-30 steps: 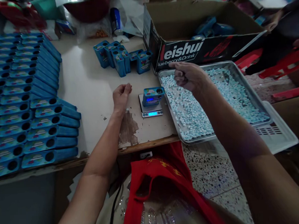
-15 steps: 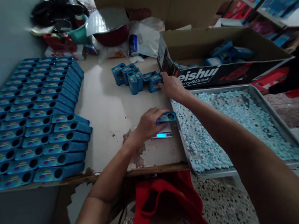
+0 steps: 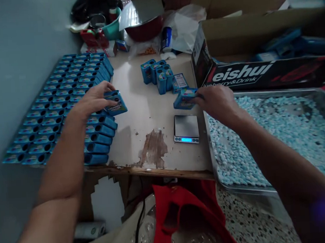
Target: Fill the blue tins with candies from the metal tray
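Note:
My left hand (image 3: 95, 98) grips a small blue candy box (image 3: 116, 104) at the right edge of the packed rows of blue boxes (image 3: 66, 83). Closed on another blue candy box (image 3: 183, 100), my right hand (image 3: 217, 99) is just behind a small digital scale (image 3: 186, 125). The scale has a bare metal plate and a lit blue display, whose digits I cannot read. Behind the right hand's box, several blue boxes (image 3: 162, 79) stand upright, and one box (image 3: 179, 82) leans or lies with its printed side showing.
A metal tray (image 3: 213, 162) of pale blue and white candies lies to the right. Behind it is a cardboard carton (image 3: 239, 74) with more blue boxes inside. A bowl (image 3: 146, 29), a blue can (image 3: 167, 38) and plastic bags line the back. A red bag (image 3: 168, 209) hangs below the table edge.
My left hand has carried a box from the scale leftward to the rows. My right hand has brought its box nearer, toward the scale. The view has shifted.

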A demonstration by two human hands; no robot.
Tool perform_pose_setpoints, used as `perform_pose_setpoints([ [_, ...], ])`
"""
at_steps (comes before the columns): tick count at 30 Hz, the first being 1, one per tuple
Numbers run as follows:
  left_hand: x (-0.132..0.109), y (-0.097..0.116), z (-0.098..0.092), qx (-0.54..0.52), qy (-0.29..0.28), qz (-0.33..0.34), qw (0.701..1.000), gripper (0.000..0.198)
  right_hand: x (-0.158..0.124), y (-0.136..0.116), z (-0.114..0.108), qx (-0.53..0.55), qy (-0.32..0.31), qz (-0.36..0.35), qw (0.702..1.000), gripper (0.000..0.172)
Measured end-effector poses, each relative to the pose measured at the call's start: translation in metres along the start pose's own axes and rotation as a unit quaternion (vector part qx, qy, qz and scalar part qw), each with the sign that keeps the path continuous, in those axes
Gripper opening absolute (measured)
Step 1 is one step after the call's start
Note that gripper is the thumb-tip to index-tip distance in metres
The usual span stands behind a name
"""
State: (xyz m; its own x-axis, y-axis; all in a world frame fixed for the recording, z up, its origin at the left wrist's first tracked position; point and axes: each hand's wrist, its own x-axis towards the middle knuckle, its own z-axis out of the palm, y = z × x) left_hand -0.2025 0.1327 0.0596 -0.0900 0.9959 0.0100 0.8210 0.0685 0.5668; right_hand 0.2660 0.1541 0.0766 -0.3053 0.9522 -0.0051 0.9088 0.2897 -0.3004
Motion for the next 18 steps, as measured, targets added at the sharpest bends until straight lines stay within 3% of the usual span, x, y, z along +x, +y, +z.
perform_pose_setpoints([
  [4,-0.006,-0.004,-0.006,-0.037,-0.005,0.023,0.999,0.088,-0.054,-0.029,-0.011,-0.149,-0.107,-0.005,0.983,0.027],
  [7,-0.012,0.003,-0.005,-0.032,0.000,0.030,0.999,0.086,-0.077,-0.040,-0.006,-0.184,-0.159,0.000,0.970,0.032],
  [10,-0.013,0.002,-0.009,-0.008,-0.031,0.010,0.999,0.077,-0.091,-0.037,-0.001,-0.180,-0.156,0.005,0.971,0.030],
  [15,-0.008,-0.016,-0.018,0.068,-0.086,-0.004,0.994,0.081,-0.104,-0.044,0.001,-0.085,-0.063,-0.006,0.994,0.031],
  [18,-0.002,-0.020,-0.012,0.094,-0.054,-0.009,0.994,0.080,-0.095,-0.076,0.021,-0.050,-0.117,-0.057,0.990,0.036],
])
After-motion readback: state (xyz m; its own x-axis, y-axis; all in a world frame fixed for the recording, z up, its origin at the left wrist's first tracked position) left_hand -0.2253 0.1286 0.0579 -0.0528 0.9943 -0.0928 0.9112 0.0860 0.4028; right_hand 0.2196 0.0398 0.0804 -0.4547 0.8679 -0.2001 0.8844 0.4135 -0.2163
